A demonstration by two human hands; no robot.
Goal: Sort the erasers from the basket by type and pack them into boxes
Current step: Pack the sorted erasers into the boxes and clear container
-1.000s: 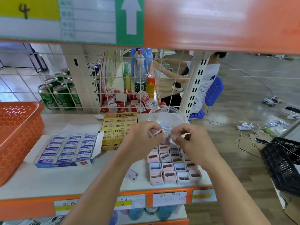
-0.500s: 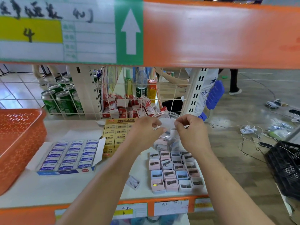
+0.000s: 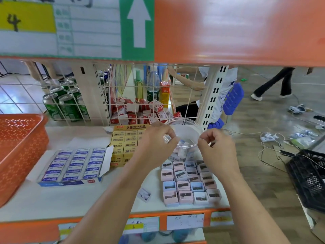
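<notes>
The shelf (image 3: 70, 205) carries a clear jar (image 3: 186, 132) with rows of pastel erasers (image 3: 190, 184) just in front. The hands, joined a moment ago, have parted over it. The left hand (image 3: 154, 143) is clenched at the rim, grasping or not I cannot tell. The right hand (image 3: 218, 152) pinches a small scrap (image 3: 210, 143). Probably another eraser went in.

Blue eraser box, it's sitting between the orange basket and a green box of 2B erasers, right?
Not quite. The 2B box is yellow, not green. The head view shows that the blue eraser box does sit between the orange basket and that yellow box.
</notes>
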